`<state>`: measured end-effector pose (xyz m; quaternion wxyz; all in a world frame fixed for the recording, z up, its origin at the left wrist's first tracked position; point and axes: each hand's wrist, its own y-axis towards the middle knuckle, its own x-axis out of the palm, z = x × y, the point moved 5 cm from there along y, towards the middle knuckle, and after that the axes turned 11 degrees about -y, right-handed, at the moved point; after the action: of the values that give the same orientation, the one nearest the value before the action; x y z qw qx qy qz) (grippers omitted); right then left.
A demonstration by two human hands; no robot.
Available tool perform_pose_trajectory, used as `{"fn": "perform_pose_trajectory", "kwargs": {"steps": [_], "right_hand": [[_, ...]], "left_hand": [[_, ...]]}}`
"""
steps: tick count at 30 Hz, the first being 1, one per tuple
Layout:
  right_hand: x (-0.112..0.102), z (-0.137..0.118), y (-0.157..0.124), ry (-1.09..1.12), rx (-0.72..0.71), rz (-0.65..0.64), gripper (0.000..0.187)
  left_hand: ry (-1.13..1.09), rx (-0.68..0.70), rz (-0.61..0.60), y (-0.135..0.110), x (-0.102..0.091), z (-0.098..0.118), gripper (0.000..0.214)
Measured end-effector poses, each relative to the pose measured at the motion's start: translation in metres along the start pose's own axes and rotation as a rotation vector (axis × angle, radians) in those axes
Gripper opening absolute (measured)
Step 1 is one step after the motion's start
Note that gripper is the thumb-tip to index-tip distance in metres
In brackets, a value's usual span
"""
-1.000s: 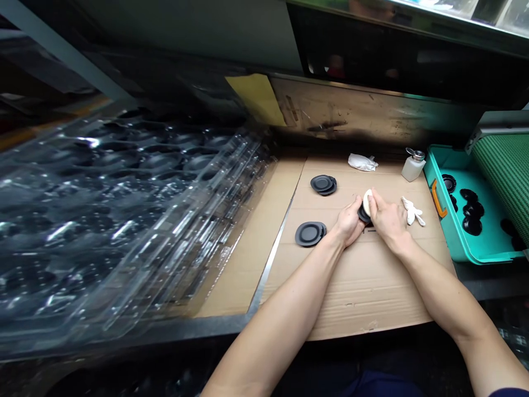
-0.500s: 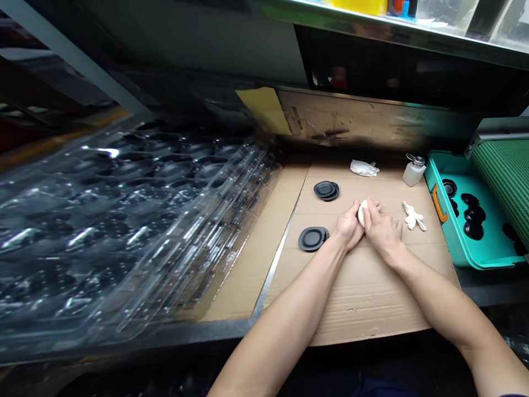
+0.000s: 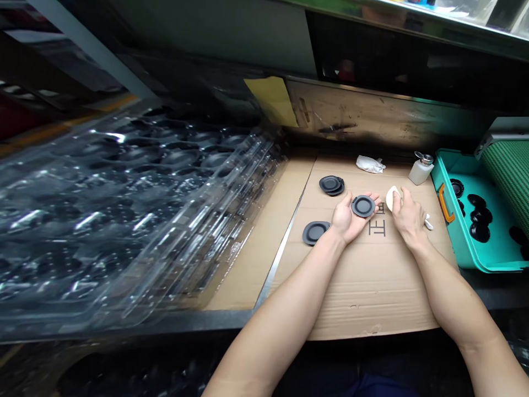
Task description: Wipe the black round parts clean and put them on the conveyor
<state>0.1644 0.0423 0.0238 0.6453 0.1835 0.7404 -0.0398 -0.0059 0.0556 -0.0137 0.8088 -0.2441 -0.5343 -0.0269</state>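
Note:
My left hand [image 3: 349, 217] lies palm up over the cardboard sheet [image 3: 372, 275] with a round black rubber part [image 3: 363, 206] resting on its fingers. My right hand [image 3: 407, 212] sits just to the right of it, fingers closed on a small white pad [image 3: 392, 197]. The two hands are a short gap apart. A single black part [image 3: 314, 232] lies on the cardboard left of my left wrist. A small stack of black parts [image 3: 332, 184] lies farther back.
Stacked clear plastic blister trays [image 3: 124, 215] fill the left side. A teal bin [image 3: 463, 242] holding several black parts stands at the right, beside a green ribbed belt [image 3: 512, 171]. A white dispenser bottle [image 3: 420, 169] and a crumpled white cloth [image 3: 370, 164] sit at the back.
My hands were pressed together with the white pad rubbing the black part. They have come apart: the left hand turned palm up showing the part, and the right hand drew right with the pad.

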Motion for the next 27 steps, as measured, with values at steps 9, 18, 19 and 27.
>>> {"fn": "perform_pose_trajectory", "kwargs": {"steps": [9,18,19,27], "right_hand": [[0.003,-0.038,-0.024,0.211,-0.358,-0.067,0.052],[-0.004,-0.031,-0.017,0.194,-0.342,-0.049,0.043],[-0.003,-0.03,-0.017,0.191,-0.359,-0.076,0.04],[0.001,-0.026,-0.016,0.248,-0.288,-0.035,0.042]], "left_hand": [[0.0,0.086,-0.07,0.005,0.002,-0.012,0.043],[0.025,0.138,-0.043,0.012,-0.003,-0.012,0.04],[0.027,0.139,-0.044,0.013,-0.003,-0.011,0.039],[0.005,0.145,-0.025,0.01,0.0,-0.012,0.04]]}}
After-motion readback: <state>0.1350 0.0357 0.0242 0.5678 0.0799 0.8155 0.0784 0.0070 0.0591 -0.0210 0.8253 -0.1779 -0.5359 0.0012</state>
